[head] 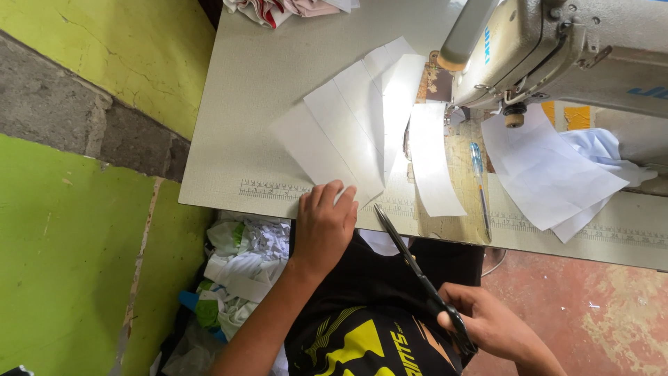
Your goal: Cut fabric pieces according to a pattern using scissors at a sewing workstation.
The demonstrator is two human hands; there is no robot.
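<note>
**Two hands at the near edge: one pins fabric, one carries scissors**

Two bare hands work at the near edge of the sewing table. The left hand lies flat, fingers spread and together on nothing, pressing the near end of the white strips where they reach the printed ruler along that edge. The right hand is below the table edge, over the lap, fingers clamped through the black handles of the scissors.

Relation of note: the scissors' long axis runs diagonally, tips pointing up and left toward the strips' near end, just beside the left hand's fingertips. The blades appear nearly shut. The strips fan away toward the far edge, overlapping, thin, matte and straight-cut.

A grey sewing machine stands at the far right corner, a single strip and a blue pen beside it, loose white sheets under its needle. Crumpled scraps heap on the floor below the left edge.
</note>
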